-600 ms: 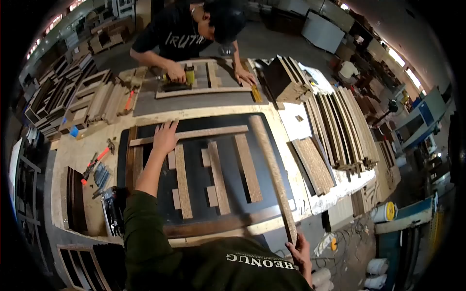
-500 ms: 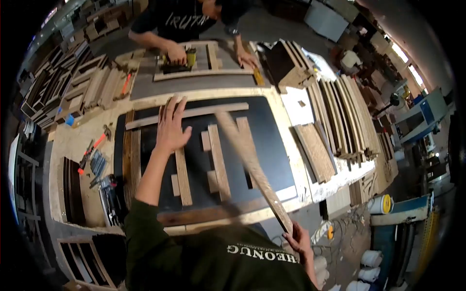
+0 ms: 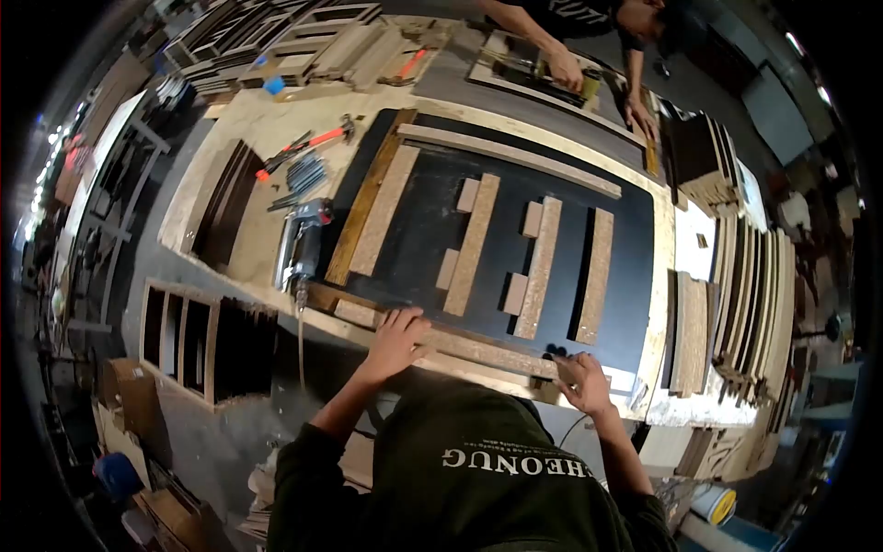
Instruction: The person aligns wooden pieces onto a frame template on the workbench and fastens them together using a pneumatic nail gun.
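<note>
Wooden strip [image 3: 492, 351] held between 2 hands: right end pinched by right hand [image 3: 585, 382], left part covered by left hand [image 3: 397, 340], its grip cannot be told. Beyond hands, 4 slats [image 3: 540, 267] laid on black panel [image 3: 421, 241]; past left hand, hammer [image 3: 326, 138].

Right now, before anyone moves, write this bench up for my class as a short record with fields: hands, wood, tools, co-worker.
Left hand: on the near strip, towards its left
Right hand: at that strip's right end; exact grip unclear
Panel: black, under the wood
Far strip: along the panel's far edge
Cross strips: four light ones, spaced apart
Blocks: four, two beside each middle strip
Hammer: red-handled, left of the panel
Co-worker: across the bench
</note>
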Demonstrator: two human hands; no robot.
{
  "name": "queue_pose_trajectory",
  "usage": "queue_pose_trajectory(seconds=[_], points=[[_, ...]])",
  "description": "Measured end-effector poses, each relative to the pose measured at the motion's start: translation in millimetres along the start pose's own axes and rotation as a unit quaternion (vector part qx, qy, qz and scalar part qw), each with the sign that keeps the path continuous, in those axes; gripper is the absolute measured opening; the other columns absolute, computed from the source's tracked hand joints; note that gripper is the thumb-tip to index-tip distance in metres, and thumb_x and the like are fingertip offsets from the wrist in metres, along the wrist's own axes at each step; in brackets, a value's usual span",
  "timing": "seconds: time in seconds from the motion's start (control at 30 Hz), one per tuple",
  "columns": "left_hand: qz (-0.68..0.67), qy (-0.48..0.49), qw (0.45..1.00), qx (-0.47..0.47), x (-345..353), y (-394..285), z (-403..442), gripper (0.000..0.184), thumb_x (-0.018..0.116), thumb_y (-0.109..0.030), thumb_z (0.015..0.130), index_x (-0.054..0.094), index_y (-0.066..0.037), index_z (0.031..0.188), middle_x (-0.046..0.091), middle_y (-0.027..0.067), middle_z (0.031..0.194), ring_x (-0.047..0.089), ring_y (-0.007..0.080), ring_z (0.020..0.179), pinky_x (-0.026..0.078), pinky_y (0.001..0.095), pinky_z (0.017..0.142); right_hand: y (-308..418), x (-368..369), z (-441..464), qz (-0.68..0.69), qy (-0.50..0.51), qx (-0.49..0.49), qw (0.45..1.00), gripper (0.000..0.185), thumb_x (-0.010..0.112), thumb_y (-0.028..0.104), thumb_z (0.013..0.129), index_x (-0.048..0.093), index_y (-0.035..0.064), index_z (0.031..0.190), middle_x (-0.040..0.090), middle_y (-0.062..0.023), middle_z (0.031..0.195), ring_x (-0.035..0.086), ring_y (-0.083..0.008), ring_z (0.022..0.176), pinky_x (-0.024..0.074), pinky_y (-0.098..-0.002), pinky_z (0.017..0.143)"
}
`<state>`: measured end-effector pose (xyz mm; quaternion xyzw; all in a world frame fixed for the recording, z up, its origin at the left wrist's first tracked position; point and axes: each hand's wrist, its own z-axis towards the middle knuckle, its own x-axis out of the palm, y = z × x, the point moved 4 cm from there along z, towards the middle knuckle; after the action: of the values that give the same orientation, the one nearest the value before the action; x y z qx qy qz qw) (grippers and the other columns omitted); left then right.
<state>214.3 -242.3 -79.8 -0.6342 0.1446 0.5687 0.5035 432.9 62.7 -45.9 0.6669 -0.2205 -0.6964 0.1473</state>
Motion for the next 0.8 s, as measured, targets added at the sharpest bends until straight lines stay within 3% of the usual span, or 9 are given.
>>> queue_pose_trajectory(seconds=[0.13,0.23,0.3,0.4,0.53,0.6,0.7,0.8], points=[[-0.015,-0.098,0.995,0.022,-7,13,9,0.056,0.082,-0.04,0.058,0.059,-0.009,0.099,0.046,0.0131,0.116,0.042,0.0359,0.118,0.031,0.0505,0.1,-1,11,12,-0.017,-0.078,0.004,0.997,0.044,0.074,0.014,0.066,0.063,0.0093,0.109,0.056,-0.0111,0.094,0.054,-0.0315,0.088,0.0444,-0.0418,0.075],[-0.011,-0.075,0.997,0.029,-11,22,19,0.06,0.083,-0.045,0.056,0.059,-0.009,0.098,0.046,0.0134,0.116,0.041,0.0358,0.12,0.029,0.0514,0.103,-1,16,21,-0.019,-0.11,0.025,0.993,0.042,0.074,0.013,0.067,0.063,0.0084,0.108,0.057,-0.0113,0.094,0.055,-0.0319,0.089,0.0449,-0.0417,0.076],[-0.037,-0.084,0.995,0.025,-10,31,27,0.06,0.082,-0.048,0.057,0.06,-0.009,0.097,0.046,0.0139,0.117,0.038,0.0358,0.124,0.026,0.0543,0.105,1,18,24,-0.02,-0.135,0.033,0.99,0.04,0.074,0.011,0.069,0.063,0.007,0.107,0.058,-0.0117,0.096,0.055,-0.0326,0.09,0.0453,-0.0422,0.079],[0.048,-0.084,0.995,0.016,-10,26,35,0.055,0.073,-0.054,0.07,0.058,-0.009,0.097,0.045,0.0158,0.117,0.037,0.0393,0.123,0.025,0.0588,0.101,-5,22,23,-0.015,-0.149,0.061,0.987,0.037,0.073,0.01,0.07,0.062,0.0054,0.105,0.061,-0.0124,0.099,0.056,-0.0335,0.092,0.0453,-0.0427,0.081],[0.071,-0.112,0.99,0.042,-3,25,30,0.051,0.071,-0.053,0.073,0.059,-0.008,0.096,0.049,0.0148,0.112,0.043,0.0367,0.115,0.029,0.0542,0.099,-7,24,22,-0.018,-0.174,0.063,0.983,0.036,0.074,0.009,0.07,0.062,0.0049,0.103,0.062,-0.0122,0.1,0.057,-0.0333,0.093,0.0453,-0.0421,0.082],[0.011,-0.044,0.999,-0.008,3,28,32,0.045,0.07,-0.048,0.074,0.058,-0.009,0.094,0.051,0.0107,0.103,0.048,0.0318,0.107,0.035,0.0495,0.091,-7,22,22,-0.013,-0.189,0.065,0.98,0.036,0.075,0.008,0.068,0.062,0.0051,0.102,0.063,-0.0115,0.099,0.058,-0.0324,0.093,0.0458,-0.0409,0.083],[0.007,-0.024,1.0,-0.009,8,24,39,0.044,0.069,-0.047,0.075,0.056,-0.009,0.092,0.052,0.0092,0.096,0.05,0.0305,0.097,0.037,0.045,0.086,-13,19,19,-0.007,-0.192,0.097,0.977,0.036,0.076,0.008,0.067,0.063,0.0049,0.101,0.064,-0.0113,0.098,0.058,-0.0322,0.092,0.0461,-0.0403,0.083],[-0.008,-0.04,0.999,-0.018,12,25,46,0.045,0.071,-0.047,0.073,0.056,-0.009,0.093,0.052,0.0097,0.097,0.05,0.0316,0.097,0.036,0.0452,0.089,-10,19,17,-0.016,-0.203,0.095,0.974,0.035,0.076,0.007,0.067,0.064,0.004,0.099,0.064,-0.0113,0.099,0.058,-0.0324,0.094,0.0465,-0.0408,0.084]])
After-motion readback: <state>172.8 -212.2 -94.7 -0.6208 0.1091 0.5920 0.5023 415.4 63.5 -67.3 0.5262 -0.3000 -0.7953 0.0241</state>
